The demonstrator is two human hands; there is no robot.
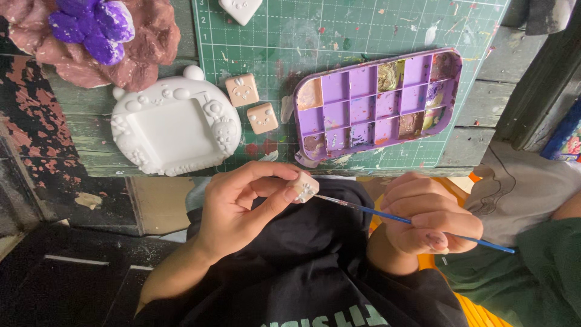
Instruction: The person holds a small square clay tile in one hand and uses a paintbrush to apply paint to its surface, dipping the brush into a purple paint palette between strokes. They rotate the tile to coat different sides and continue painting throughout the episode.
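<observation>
The left hand [236,209] pinches a small plaster cube [304,186]; the right hand [426,219] grips a blue brush [399,218], tip touching it. At twelve o'clock sits a purple palette [376,103]; at ten, a white plaster frame [174,124] and two painted cubes [251,103]

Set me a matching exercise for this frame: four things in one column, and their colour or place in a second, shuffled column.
Things:
1. small plaster cube
2. paintbrush
3. paint palette
4. plaster frame

Descriptions:
A. purple, lying on the green cutting mat
B. white, unpainted, left of the mat
C. pinched in the left hand
D. blue handle, held in the right hand

Pairs: 1-C, 2-D, 3-A, 4-B
</observation>
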